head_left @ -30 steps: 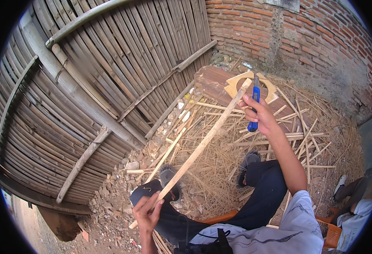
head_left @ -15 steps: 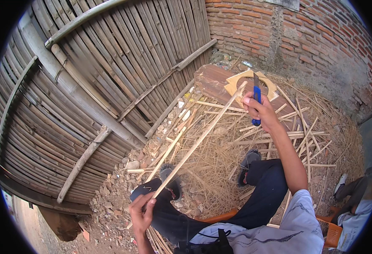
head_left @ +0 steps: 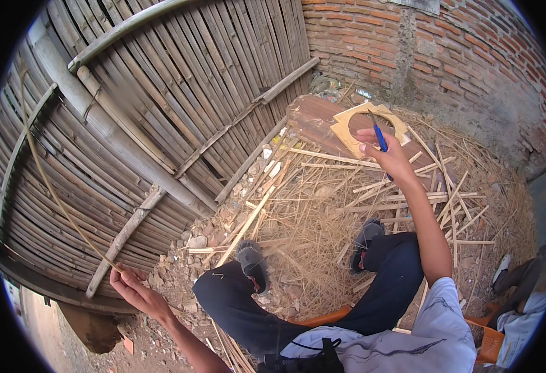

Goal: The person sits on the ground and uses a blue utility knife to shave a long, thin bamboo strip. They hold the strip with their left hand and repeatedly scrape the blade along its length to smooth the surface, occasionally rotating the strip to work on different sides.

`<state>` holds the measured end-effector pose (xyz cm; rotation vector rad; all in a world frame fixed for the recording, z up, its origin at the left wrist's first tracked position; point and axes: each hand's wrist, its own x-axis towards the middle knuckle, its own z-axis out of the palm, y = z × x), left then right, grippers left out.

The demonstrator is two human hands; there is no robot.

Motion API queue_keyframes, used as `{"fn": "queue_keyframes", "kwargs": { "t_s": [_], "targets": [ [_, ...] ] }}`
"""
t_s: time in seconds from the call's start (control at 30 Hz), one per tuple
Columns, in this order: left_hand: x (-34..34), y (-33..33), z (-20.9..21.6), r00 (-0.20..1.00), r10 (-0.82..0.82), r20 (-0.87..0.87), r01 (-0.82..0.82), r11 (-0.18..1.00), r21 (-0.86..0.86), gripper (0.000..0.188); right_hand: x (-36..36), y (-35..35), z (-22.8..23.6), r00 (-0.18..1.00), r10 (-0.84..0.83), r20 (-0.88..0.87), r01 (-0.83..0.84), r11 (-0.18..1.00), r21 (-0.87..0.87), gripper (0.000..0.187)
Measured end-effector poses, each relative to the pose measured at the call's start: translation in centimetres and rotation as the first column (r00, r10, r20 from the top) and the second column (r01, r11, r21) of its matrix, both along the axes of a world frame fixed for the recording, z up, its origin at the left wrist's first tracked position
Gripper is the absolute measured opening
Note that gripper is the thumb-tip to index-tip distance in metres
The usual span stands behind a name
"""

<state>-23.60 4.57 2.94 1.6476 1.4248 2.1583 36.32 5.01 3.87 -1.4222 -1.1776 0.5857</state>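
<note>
Out at the left, my left hand pinches one end of a long thin bamboo strip. The strip rises in a curve in front of the slatted bamboo wall. On the far right side, my right hand grips a blue utility knife, its blade end pointing up and away from me. Just behind that hand lies a pale, angular board with a large round hole, resting on a brown wooden plank.
The slatted bamboo wall stands close on the left, a brick wall behind. Cut bamboo strips and shavings litter the ground between my feet. Another person's leg and an orange seat show at the right.
My left hand has swung out to the left with the strip, whose far end has come away from the knife. The right hand stays near the holed board; the knife has tilted.
</note>
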Motion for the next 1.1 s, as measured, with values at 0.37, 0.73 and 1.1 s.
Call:
{"fn": "queue_keyframes", "kwargs": {
  "t_s": [0.37, 0.73, 1.1],
  "targets": [
    [12.8, 0.8, 3.3, 0.674, -0.640, 0.370, 0.630, 0.759, 0.163, 0.023, -5.2, -0.2, -0.4, 0.940, 0.335, -0.063, -0.339, 0.939, -0.060, 0.046],
    [22.5, -0.7, -3.9, 0.429, -0.766, 0.479, 0.846, 0.526, 0.083, 0.015, -7.8, -2.1, 0.9, 0.663, 0.402, -0.632, -0.519, 0.855, -0.001, 0.056],
    [23.4, -1.4, -3.3, 0.524, -0.791, 0.314, 0.826, 0.562, 0.038, 0.016, -7.7, -1.2, -1.0, 0.438, 0.422, -0.794, -0.541, 0.829, 0.142, 0.058]
  ]
}}
